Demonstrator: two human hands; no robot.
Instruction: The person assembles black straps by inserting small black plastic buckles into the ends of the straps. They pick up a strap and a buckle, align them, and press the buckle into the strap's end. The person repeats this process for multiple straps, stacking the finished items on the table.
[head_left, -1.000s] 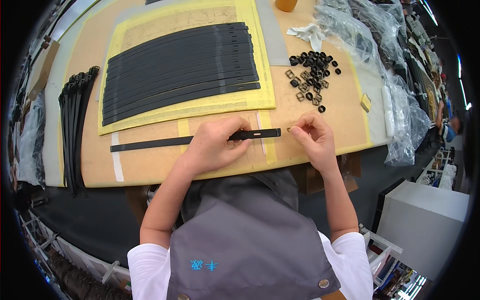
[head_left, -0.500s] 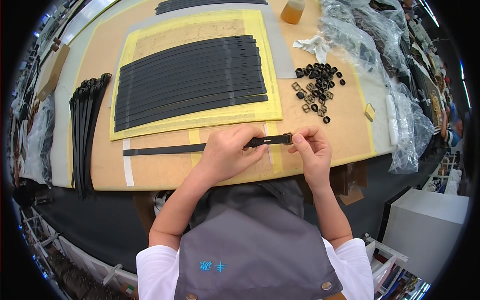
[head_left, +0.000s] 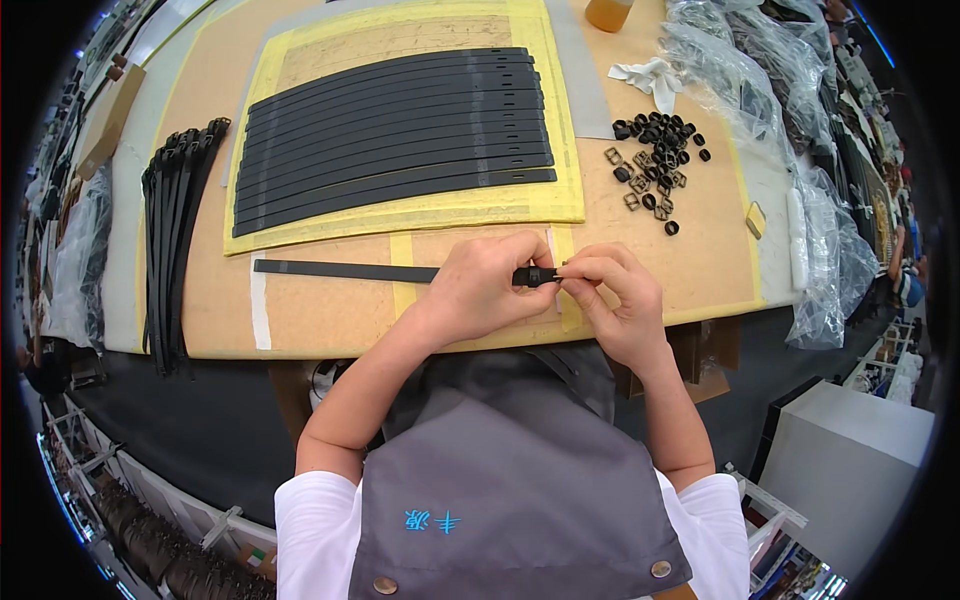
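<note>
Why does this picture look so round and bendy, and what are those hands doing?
The camera sits on a person's head and looks down, and its wide lens bends straight edges. There is no machine here, just two bare hands. The left hand presses a long black strap onto the table. The right hand pinches the strap's end, where a small black piece sits. Further back, a row of finished-looking straps lies on a yellow sheet, a bundle of straps lies at the left, and a pile of little buckles and rings lies at the right, beside clear plastic bags.
</note>
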